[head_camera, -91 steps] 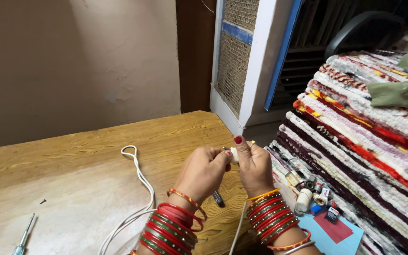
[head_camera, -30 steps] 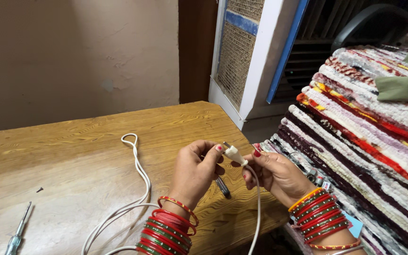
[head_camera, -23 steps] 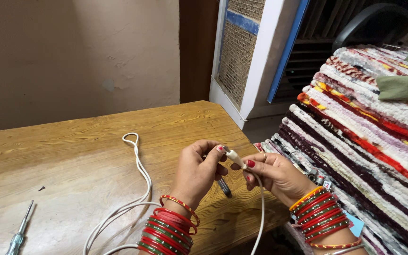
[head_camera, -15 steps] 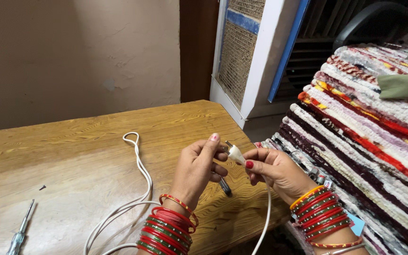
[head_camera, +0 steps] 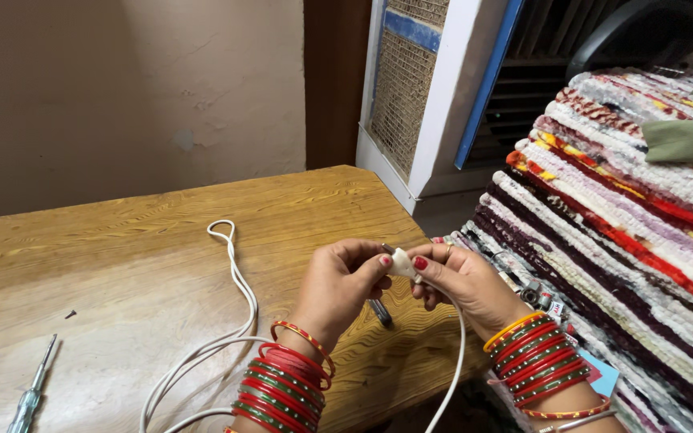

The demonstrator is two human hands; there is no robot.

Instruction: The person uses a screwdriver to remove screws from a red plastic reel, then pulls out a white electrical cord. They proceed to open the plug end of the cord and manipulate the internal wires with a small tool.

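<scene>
Both of my hands meet over the right part of a wooden table [head_camera: 106,265]. My left hand [head_camera: 338,282] and my right hand [head_camera: 463,281] pinch a small white plug [head_camera: 402,262] between thumbs and fingertips. Metal pins stick out of the plug toward the upper left. A white cable [head_camera: 234,289] hangs down from the plug between my wrists, and more of it lies looped across the table to the left. Red and green bangles cover both wrists.
A small dark screwdriver [head_camera: 380,313] lies on the table under my hands. A green-handled tester screwdriver [head_camera: 32,393] lies at the lower left, a tiny dark screw [head_camera: 70,314] near it. A striped woven rug [head_camera: 635,216] and small items fill the right. An air cooler [head_camera: 427,88] stands behind.
My right hand, drawn away to the right a second ago, has come back to the plug. Both hands now grip the plug close together; the cable hangs straighter below.
</scene>
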